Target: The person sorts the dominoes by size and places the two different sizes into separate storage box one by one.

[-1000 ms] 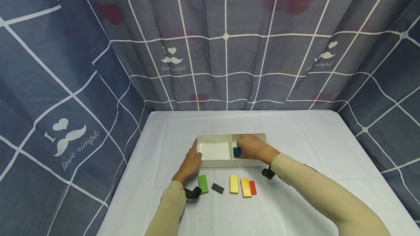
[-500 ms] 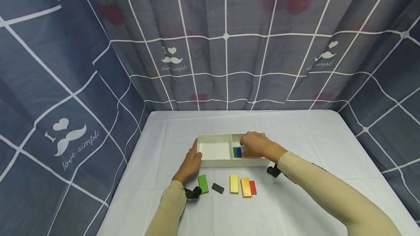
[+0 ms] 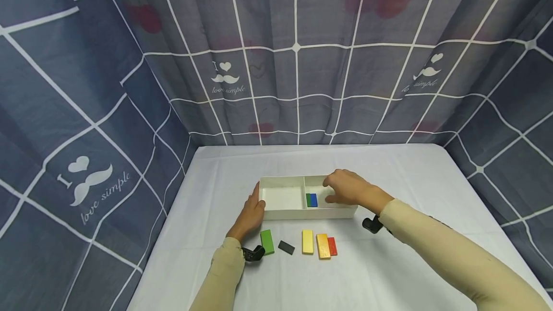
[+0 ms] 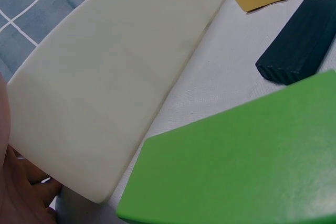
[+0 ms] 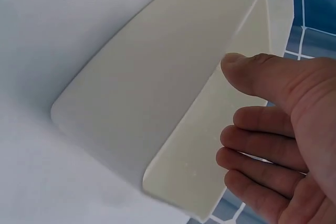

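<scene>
A cream box with a divider stands on the table, its two compartments side by side. My left hand holds its left end, fingers along the outer wall and thumb at the rim; in the left wrist view part of that hand shows beyond the box corner. Over the right compartment hovers my right hand, holding nothing, thumb and fingers apart. A blue block and a dark green block lie side by side against the divider. The right wrist view shows the spread thumb and bent fingers above the rim.
In front of the box lie a bright green block, a small black block, a pale yellow block, an orange-yellow block and a red block beside it. A checked curtain surrounds the white table.
My right hand has let go of the blue block beside the dark green one and moved right and slightly up, its fingers spreading. My left hand has stayed at the box.
</scene>
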A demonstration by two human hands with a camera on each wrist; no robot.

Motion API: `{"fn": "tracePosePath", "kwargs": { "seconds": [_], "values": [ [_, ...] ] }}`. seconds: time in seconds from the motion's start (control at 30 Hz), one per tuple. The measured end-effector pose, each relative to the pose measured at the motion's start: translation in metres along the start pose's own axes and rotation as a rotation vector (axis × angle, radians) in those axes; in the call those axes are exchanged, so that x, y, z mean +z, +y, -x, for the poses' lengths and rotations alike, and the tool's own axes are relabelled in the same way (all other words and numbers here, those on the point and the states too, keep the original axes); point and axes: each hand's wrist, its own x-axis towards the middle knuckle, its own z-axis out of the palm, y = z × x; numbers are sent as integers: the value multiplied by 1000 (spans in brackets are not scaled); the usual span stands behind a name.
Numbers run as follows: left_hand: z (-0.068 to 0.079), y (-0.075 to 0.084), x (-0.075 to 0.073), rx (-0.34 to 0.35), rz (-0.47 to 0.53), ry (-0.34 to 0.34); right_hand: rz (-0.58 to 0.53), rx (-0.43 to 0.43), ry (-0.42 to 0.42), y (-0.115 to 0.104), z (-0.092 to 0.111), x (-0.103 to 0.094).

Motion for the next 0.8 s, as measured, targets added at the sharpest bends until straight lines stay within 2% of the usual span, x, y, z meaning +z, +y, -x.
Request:
{"fn": "tracePosePath", "kwargs": {
  "seconds": [0.3, 0.8],
  "values": [
    [1, -1, 1, 12, 2, 6, 5, -42, 71, 6, 20, -3],
    [2, 1, 0, -3, 14, 2, 6, 6, 88, 3, 49, -9]
  ]
}}
